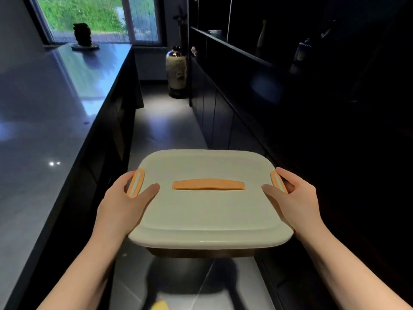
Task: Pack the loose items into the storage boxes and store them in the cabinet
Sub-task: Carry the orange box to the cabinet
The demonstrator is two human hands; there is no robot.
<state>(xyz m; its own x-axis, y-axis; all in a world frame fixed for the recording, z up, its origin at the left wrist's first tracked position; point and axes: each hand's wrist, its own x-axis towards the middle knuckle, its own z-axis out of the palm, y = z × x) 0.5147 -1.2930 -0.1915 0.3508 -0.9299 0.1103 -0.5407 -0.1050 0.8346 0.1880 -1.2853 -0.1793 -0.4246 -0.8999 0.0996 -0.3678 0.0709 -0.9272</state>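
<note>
I carry a storage box (207,211) in front of me, above the floor. It has a pale lid with an orange centre handle (209,184) and orange side latches. My left hand (127,195) grips the box's left side at the latch, thumb lying on the lid. My right hand (292,193) grips the right side at the other latch, thumb on the lid as well. The box's dark body shows only below the lid's near edge; its contents are hidden. A dark cabinet wall (234,121) runs along my right.
A long glossy grey counter (44,121) runs along the left, with a dark ornament (83,35) on a plate at its far end. A tall vase (177,72) stands on the floor at the aisle's end. Dim shelves with objects sit up right.
</note>
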